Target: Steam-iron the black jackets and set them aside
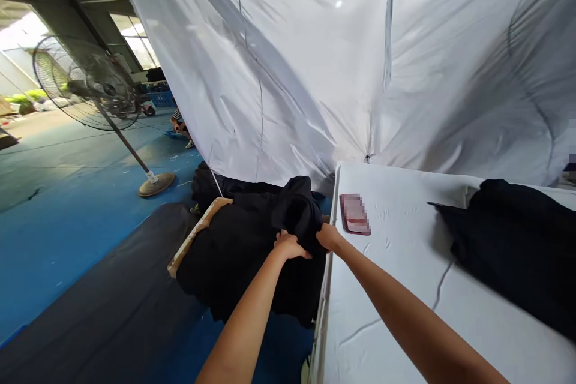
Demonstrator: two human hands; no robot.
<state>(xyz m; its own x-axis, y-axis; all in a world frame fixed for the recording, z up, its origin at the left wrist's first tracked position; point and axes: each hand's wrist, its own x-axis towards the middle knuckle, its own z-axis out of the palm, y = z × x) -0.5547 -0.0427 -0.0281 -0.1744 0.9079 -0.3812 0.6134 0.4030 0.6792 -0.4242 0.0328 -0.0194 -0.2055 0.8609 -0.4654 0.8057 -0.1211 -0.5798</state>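
Note:
Both my hands grip a piece of black cloth (297, 201), whose upper part is bunched and raised. My left hand (290, 246) has its fingers closed on the near side of the bunch. At the right edge of the cloth, my right hand (329, 236) is closed too, close to the white table's side. More black fabric (234, 252) lies spread beneath, over a low support with a tan edge (198, 237). Where the held piece ends and the fabric below begins, I cannot tell.
To the right stands a white-covered table (382, 300) bearing a reddish pixelated object (355, 214) and a black cloth pile (522, 246). White sheeting (306, 60) hangs behind. A pedestal fan (96, 87), a dark mat (103, 294) and a crouching person (180, 123) are at left.

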